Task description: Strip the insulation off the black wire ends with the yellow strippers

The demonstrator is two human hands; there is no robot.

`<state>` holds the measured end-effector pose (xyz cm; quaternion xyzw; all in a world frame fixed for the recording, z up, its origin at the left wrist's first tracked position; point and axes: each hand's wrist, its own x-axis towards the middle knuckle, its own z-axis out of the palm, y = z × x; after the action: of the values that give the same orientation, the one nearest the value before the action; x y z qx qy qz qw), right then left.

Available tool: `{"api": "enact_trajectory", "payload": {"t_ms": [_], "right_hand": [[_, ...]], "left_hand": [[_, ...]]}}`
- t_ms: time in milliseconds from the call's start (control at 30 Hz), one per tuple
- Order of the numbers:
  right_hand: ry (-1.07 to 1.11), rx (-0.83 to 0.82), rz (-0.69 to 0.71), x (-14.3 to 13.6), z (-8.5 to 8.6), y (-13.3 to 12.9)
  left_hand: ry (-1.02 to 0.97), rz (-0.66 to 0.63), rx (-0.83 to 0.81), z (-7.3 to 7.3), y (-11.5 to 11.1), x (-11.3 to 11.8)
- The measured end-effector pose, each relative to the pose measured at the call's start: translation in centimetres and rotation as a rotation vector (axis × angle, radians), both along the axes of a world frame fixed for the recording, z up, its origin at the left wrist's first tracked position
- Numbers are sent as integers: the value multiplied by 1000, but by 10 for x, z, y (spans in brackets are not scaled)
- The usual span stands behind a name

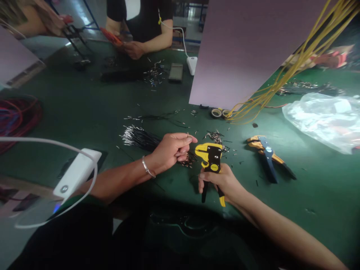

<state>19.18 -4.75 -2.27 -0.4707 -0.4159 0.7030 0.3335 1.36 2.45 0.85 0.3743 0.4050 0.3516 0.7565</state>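
My right hand is wrapped around the handles of a yellow and black wire stripper, its jaws pointing up and to the left. Just left of those jaws, my left hand is closed in a pinch. Something tiny shows at its fingertips, too small to make out. Behind that hand lies a bundle of black wires with bare, shiny ends. Below its fingers is a small heap of copper-coloured ends. Loose clippings are scattered beyond the stripper.
A second wire stripper, blue and orange, lies to the right near a clear plastic bag. Yellow wires hang beside a pale panel, with tape rolls at its foot. A white box with a cable is at left. Co-workers sit opposite.
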Motion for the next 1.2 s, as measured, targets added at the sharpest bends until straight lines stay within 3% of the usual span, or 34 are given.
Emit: {"api": "enact_trajectory", "payload": {"t_ms": [567,933,1200], "right_hand": [[-100,55,29,1,8,0],[-56,2,-1,2,3,-1],[-120,58,-40,3,4,1]], "left_hand": [[16,-23,-7,-5,10,-4],[55,-23,32,-5,9,-3],[54,0,-2,2,4,1]]}}
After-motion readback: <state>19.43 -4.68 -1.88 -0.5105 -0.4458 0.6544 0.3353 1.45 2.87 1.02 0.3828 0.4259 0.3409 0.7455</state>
